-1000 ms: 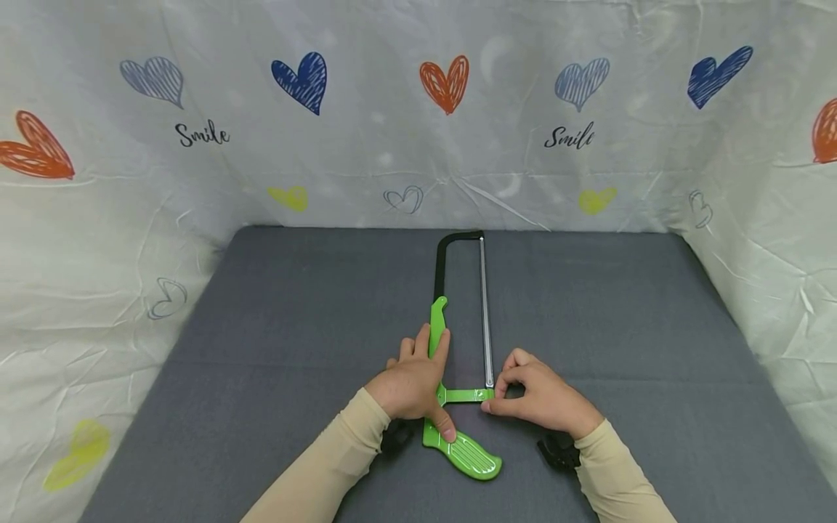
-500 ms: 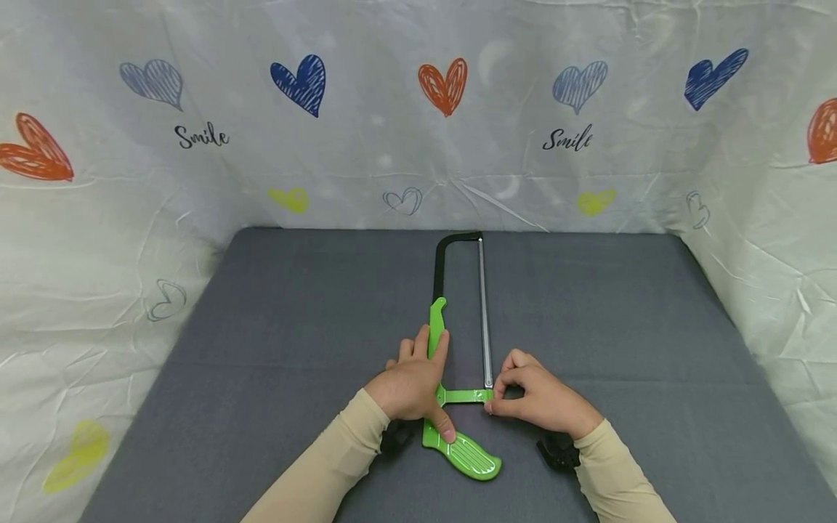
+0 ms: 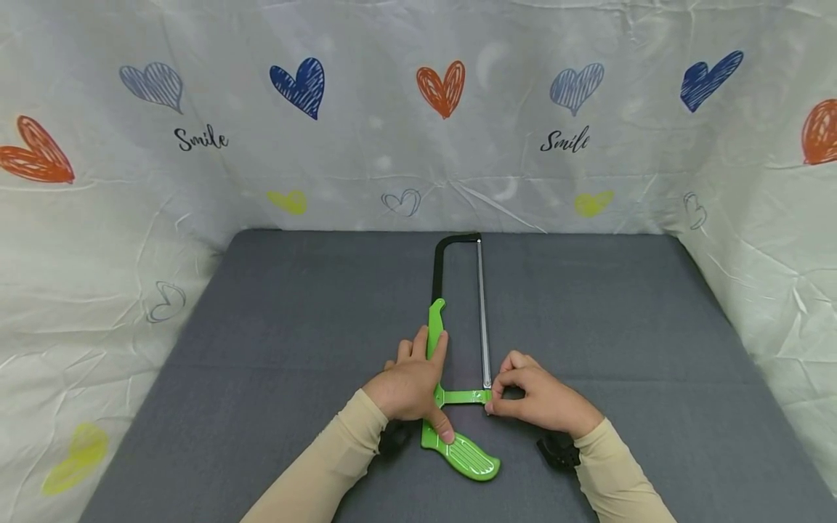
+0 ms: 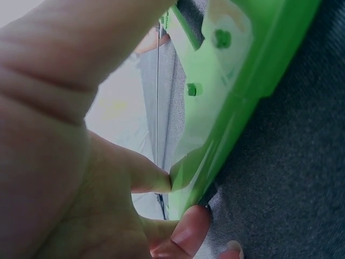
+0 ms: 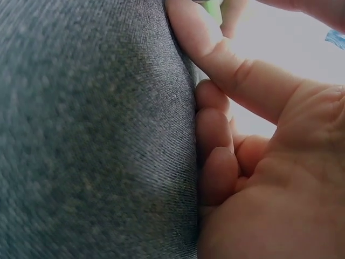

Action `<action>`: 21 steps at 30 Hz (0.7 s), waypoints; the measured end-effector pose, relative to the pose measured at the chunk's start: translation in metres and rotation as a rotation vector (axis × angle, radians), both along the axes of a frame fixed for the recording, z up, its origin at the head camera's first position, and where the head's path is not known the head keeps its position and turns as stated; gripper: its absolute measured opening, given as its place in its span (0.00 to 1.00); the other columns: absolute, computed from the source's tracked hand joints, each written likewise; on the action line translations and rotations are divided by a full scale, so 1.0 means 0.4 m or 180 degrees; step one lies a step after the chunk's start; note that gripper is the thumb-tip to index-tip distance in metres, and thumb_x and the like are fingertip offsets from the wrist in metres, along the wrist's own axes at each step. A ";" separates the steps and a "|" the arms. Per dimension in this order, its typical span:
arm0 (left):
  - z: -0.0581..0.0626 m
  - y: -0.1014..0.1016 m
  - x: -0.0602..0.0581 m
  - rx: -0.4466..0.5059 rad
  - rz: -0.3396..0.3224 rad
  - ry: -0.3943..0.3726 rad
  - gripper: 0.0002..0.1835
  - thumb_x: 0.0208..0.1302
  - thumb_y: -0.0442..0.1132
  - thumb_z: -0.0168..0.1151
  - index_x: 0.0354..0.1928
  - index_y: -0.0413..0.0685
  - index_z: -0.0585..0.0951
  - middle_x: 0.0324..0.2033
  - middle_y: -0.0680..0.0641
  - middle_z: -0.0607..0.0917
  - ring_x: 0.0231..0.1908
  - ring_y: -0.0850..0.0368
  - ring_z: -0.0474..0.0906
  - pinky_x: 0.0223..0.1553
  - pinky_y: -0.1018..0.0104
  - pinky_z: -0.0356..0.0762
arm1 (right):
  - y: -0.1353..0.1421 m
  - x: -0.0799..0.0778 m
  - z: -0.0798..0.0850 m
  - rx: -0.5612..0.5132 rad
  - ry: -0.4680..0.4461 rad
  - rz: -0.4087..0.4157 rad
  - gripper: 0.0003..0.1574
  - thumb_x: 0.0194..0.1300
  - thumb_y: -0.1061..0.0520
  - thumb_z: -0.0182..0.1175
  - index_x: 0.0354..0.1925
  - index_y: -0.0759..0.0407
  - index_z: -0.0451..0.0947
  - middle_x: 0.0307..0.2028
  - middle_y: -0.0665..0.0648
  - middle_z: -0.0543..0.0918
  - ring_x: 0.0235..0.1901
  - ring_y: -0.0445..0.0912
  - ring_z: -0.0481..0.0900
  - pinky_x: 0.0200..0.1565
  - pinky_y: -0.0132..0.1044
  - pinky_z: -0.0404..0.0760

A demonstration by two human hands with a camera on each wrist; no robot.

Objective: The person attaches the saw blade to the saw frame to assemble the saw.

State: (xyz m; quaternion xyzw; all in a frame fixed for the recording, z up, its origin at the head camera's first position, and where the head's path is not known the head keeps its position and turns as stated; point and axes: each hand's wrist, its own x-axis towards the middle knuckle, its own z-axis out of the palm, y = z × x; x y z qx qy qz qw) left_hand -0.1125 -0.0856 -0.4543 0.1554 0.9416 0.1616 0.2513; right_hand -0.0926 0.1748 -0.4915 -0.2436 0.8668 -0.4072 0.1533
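Observation:
A hacksaw (image 3: pixel 463 397) with a lime-green handle, a black bow and a thin silver blade (image 3: pixel 484 312) lies flat on the grey cloth, its bow pointing away from me. My left hand (image 3: pixel 408 385) holds its green frame, index finger on the blade side, other fingers on the outer side, thumb on the grip (image 3: pixel 471 457). In the left wrist view, fingertips press both sides of the green frame (image 4: pixel 215 102). With thumb and index finger, my right hand (image 3: pixel 539 392) pinches the outer end of the green crosspiece, where the blade meets it. The pinched part is mostly hidden.
Grey cloth (image 3: pixel 294 305) covers the table. Behind and at both sides hangs a white curtain (image 3: pixel 366 145) printed with hearts and "Smile". Black wrist-worn gear (image 3: pixel 560 452) sits under the right wrist.
My right thumb has shifted slightly at the crosspiece's end, and a small tip now shows below it. The left hand keeps its hold; the whole view has drifted a little.

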 end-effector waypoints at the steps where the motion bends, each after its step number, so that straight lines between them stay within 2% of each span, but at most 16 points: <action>1: 0.001 -0.002 -0.001 0.0014 0.0015 -0.0014 0.91 0.26 0.66 0.94 0.89 0.50 0.44 0.87 0.34 0.41 0.76 0.36 0.54 0.68 0.35 0.68 | -0.001 -0.001 0.000 0.0010 -0.0004 0.0008 0.13 0.70 0.44 0.74 0.28 0.41 0.86 0.40 0.51 0.73 0.43 0.43 0.68 0.48 0.36 0.72; 8: 0.003 -0.009 -0.004 0.0055 0.0072 -0.0013 0.90 0.26 0.65 0.94 0.89 0.50 0.46 0.87 0.34 0.42 0.76 0.36 0.54 0.70 0.35 0.67 | -0.007 -0.012 -0.003 0.0061 -0.0027 0.0004 0.12 0.70 0.45 0.75 0.29 0.40 0.86 0.40 0.50 0.73 0.44 0.43 0.69 0.49 0.36 0.72; 14: -0.011 -0.004 0.000 0.0054 0.0003 0.0057 0.88 0.27 0.67 0.94 0.89 0.51 0.48 0.87 0.35 0.46 0.72 0.38 0.60 0.65 0.42 0.74 | 0.006 -0.006 -0.011 0.0178 -0.0022 -0.0071 0.09 0.70 0.44 0.74 0.31 0.37 0.87 0.40 0.47 0.76 0.42 0.41 0.72 0.46 0.34 0.75; 16: -0.014 -0.005 0.003 0.0076 -0.0024 0.0063 0.88 0.27 0.68 0.93 0.89 0.50 0.49 0.87 0.35 0.48 0.71 0.38 0.61 0.63 0.43 0.76 | 0.014 -0.004 -0.014 0.0278 0.0064 -0.0203 0.07 0.70 0.44 0.74 0.33 0.37 0.87 0.40 0.46 0.78 0.42 0.41 0.74 0.46 0.35 0.76; 18: -0.017 -0.011 0.006 0.0167 0.0010 0.0036 0.87 0.29 0.69 0.92 0.89 0.50 0.48 0.86 0.34 0.50 0.74 0.36 0.61 0.66 0.42 0.76 | 0.024 -0.005 -0.016 0.0409 0.0227 -0.0416 0.07 0.70 0.42 0.73 0.38 0.40 0.88 0.41 0.47 0.80 0.44 0.43 0.76 0.48 0.39 0.78; 21: -0.029 -0.034 0.002 0.0379 0.0162 0.0184 0.83 0.36 0.70 0.89 0.89 0.48 0.49 0.85 0.35 0.57 0.78 0.34 0.63 0.69 0.37 0.75 | 0.045 -0.009 -0.014 0.0683 0.0530 -0.0828 0.19 0.70 0.38 0.73 0.48 0.49 0.88 0.51 0.53 0.85 0.54 0.52 0.81 0.59 0.52 0.80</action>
